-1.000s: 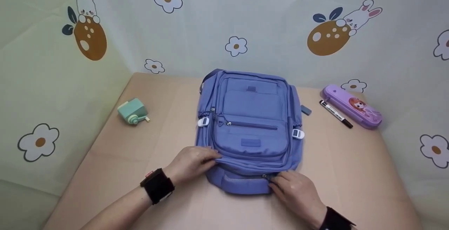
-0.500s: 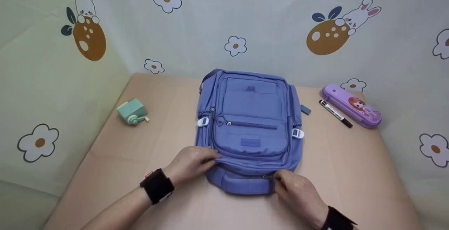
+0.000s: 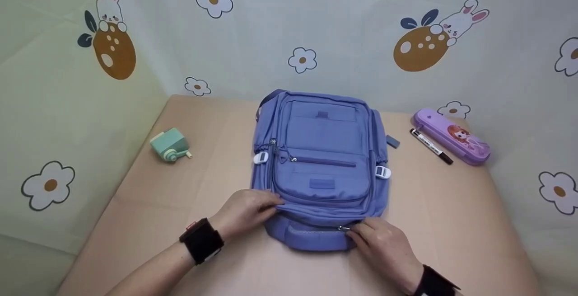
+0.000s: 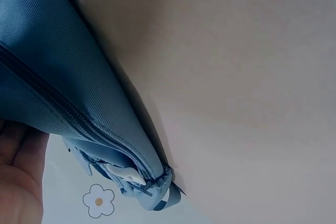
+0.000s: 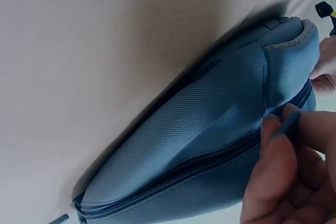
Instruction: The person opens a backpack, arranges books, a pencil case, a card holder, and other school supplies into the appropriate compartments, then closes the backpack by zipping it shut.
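A blue-purple backpack (image 3: 323,133) lies front side up on the table. At its near left corner, my left hand (image 3: 244,210) grips the fabric edge between thumb and fingers. In the left wrist view, part of that hand (image 4: 21,177) shows beside the bag's zippered side, its fingertips hidden by the cloth. My right hand (image 3: 384,246) is at the near right corner and pinches a zipper pull (image 3: 344,228). The right wrist view shows the pull's blue tab (image 5: 290,124) between thumb and finger, with a long dark zipper (image 5: 194,165) running along the bag's side.
A mint-green crank sharpener-like box (image 3: 170,143) stands at the table's left. Right of the backpack lie a small blue-grey block (image 3: 393,141), a black-and-white marker (image 3: 431,146) and a purple pencil case (image 3: 451,137). A patterned curtain (image 3: 253,38) stands behind the table (image 3: 216,124).
My right fingers have shifted slightly around the zipper pull, and its metal slider shows a little more plainly. The left hand and the backpack have stayed in place.
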Available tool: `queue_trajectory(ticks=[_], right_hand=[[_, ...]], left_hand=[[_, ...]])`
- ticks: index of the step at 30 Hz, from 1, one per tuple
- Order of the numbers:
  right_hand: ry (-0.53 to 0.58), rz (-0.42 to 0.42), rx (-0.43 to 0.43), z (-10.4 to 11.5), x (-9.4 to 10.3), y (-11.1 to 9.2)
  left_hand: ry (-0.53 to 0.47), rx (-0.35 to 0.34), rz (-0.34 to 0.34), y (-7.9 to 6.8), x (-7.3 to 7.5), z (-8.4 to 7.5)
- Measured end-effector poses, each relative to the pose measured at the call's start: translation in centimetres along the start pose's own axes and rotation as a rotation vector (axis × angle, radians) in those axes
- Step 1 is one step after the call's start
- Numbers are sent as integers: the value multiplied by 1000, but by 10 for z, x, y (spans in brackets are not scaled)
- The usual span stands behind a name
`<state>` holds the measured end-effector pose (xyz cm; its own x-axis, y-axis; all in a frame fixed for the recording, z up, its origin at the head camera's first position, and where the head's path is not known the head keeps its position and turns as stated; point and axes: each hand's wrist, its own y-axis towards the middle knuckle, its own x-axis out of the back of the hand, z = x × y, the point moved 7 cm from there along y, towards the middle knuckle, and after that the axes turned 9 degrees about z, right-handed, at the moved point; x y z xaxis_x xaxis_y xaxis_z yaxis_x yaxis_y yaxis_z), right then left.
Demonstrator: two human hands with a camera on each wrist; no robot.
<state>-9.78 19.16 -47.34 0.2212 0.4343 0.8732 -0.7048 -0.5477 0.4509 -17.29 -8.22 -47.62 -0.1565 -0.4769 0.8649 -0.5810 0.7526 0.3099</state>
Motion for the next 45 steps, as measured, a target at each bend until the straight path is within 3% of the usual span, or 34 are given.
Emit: queue_trajectory(ticks=[6, 15, 21, 25, 30, 34, 39, 45], right_hand=[[34, 42, -28, -16, 8, -6], [30, 77, -208, -60, 26, -19], [37, 76, -188, -63, 25, -21], [38, 63, -181, -61, 25, -20], [30, 67, -200, -63, 21, -20], [-23, 53, -200, -63, 19, -21], [2, 64, -219, -62, 17, -22], [49, 67, -233, -62, 13, -21]], left_hand=[[14, -11, 24, 0, 3, -1], [29, -2, 99, 1, 3, -2], [89, 24, 198, 10, 1, -11], [155, 9, 268, 24, -3, -31], [237, -48, 252, 56, -8, -69], [274, -42, 269, 82, -20, -91], [372, -38, 277, 101, -40, -105], [487, -26, 277, 103, -55, -107]])
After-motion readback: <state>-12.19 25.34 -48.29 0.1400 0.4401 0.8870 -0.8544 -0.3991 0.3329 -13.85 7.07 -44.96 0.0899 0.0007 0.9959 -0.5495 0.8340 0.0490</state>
